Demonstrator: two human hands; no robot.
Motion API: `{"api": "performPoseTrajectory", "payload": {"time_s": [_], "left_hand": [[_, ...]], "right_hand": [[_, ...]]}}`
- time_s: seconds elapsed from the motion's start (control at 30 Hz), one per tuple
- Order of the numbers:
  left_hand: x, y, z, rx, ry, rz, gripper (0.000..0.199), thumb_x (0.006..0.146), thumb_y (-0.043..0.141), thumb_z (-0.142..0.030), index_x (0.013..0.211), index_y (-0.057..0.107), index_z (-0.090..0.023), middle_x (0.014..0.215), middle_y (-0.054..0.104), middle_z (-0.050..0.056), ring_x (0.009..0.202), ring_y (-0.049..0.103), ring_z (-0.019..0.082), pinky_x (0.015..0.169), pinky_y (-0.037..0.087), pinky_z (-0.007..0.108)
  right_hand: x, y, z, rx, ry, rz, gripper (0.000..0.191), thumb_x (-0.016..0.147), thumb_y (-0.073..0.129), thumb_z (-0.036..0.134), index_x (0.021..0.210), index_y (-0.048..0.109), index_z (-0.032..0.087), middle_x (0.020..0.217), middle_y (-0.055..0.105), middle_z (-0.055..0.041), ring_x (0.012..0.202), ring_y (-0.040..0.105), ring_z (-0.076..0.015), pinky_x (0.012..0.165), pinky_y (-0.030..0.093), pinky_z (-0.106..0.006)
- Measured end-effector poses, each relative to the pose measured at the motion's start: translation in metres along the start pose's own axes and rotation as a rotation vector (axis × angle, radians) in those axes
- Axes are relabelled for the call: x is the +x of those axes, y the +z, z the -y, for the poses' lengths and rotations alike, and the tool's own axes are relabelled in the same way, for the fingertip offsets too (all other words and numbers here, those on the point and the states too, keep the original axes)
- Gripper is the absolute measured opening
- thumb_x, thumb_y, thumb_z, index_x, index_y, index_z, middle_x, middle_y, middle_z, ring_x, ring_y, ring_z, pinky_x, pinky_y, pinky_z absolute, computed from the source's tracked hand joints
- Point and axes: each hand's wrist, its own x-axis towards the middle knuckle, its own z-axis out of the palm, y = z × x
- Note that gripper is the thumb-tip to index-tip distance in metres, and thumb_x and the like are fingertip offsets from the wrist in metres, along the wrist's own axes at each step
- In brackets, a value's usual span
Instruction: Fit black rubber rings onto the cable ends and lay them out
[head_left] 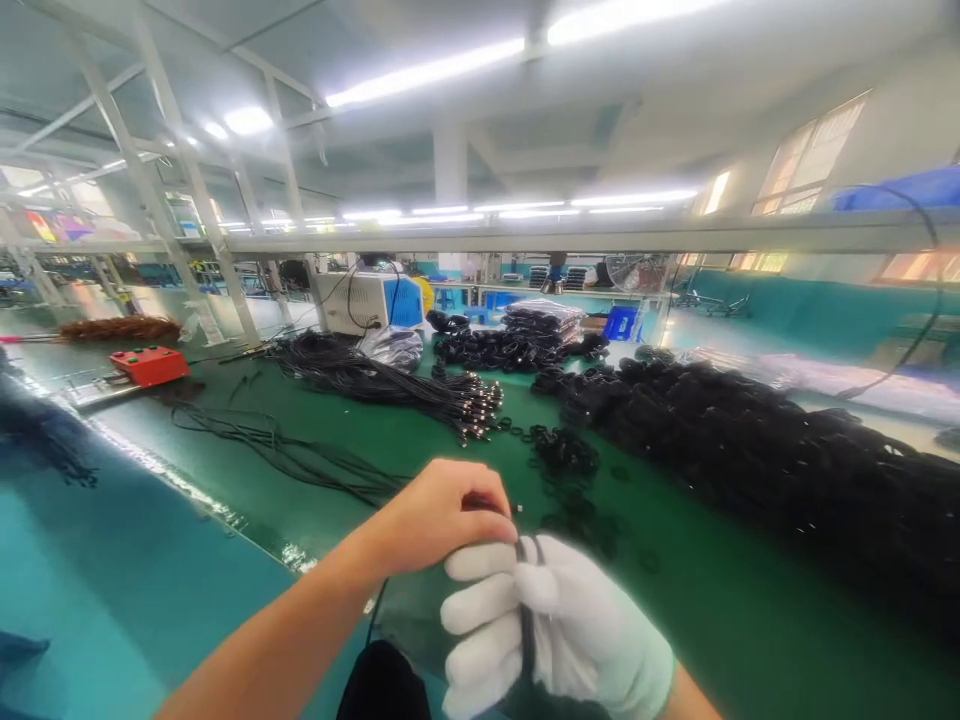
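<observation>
My bare left hand [454, 515] is closed, its curled fingers and thumb around a black cable at the table's near edge. Against it is my right hand [559, 625] in a white glove, with the fingers wrapped round the black cable [528, 640], which runs down across the palm. A small metal tip [517, 509] pokes out beside the left hand's fingers. Behind the hands, loose black cables [300, 455] trail leftward over the green table [360, 425]. A bundle of black cables with metal ends [420, 392] lies farther back.
A large heap of coiled black cables [720, 440] covers the right side. Small black rings [566, 455] lie near the middle. At the left stands a red control box [150, 366]; a white and blue machine [367, 302] is at the back, under a shelf beam [480, 241].
</observation>
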Motion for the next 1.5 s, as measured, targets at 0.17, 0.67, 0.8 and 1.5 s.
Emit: {"api": "performPoseTrajectory", "payload": {"time_s": [0.17, 0.67, 0.8, 1.5], "left_hand": [[-0.007, 0.042, 0.042, -0.457, -0.206, -0.041, 0.020, 0.079, 0.056, -0.030, 0.070, 0.061, -0.013, 0.062, 0.054, -0.002, 0.056, 0.045, 0.008, 0.052, 0.036, 0.018], [-0.039, 0.059, 0.016, 0.371, 0.087, -0.156, 0.017, 0.085, 0.050, -0.026, 0.077, 0.063, -0.020, 0.071, 0.059, 0.000, 0.061, 0.053, 0.011, 0.056, 0.037, 0.020], [-0.006, 0.034, 0.020, -0.069, -0.003, -0.004, 0.009, 0.068, 0.069, -0.024, 0.071, 0.064, -0.017, 0.072, 0.059, -0.002, 0.066, 0.053, 0.010, 0.060, 0.039, 0.017], [-0.045, 0.089, 0.026, 0.588, 0.114, -0.151, 0.019, 0.085, 0.044, -0.020, 0.073, 0.059, -0.020, 0.068, 0.059, 0.000, 0.057, 0.054, 0.013, 0.051, 0.033, 0.023]], "right_hand": [[0.001, 0.010, 0.007, 0.041, -0.117, -0.048, 0.032, 0.070, 0.074, 0.029, 0.086, 0.050, 0.016, 0.067, 0.042, 0.0052, 0.057, 0.046, -0.0083, 0.069, 0.044, -0.036], [-0.021, -0.011, 0.010, -0.201, -0.164, -0.337, 0.036, 0.076, 0.068, 0.028, 0.104, 0.057, 0.009, 0.089, 0.062, -0.0107, 0.081, 0.062, -0.0198, 0.083, 0.042, -0.042], [-0.021, -0.009, -0.004, -0.060, 0.019, -0.112, 0.038, 0.071, 0.071, 0.032, 0.094, 0.055, 0.008, 0.077, 0.054, -0.0042, 0.069, 0.062, -0.0201, 0.077, 0.043, -0.046], [-0.026, -0.024, 0.008, -0.249, -0.289, -0.593, 0.037, 0.076, 0.068, 0.026, 0.109, 0.055, 0.013, 0.098, 0.064, -0.0111, 0.084, 0.061, -0.0184, 0.082, 0.043, -0.037]]}}
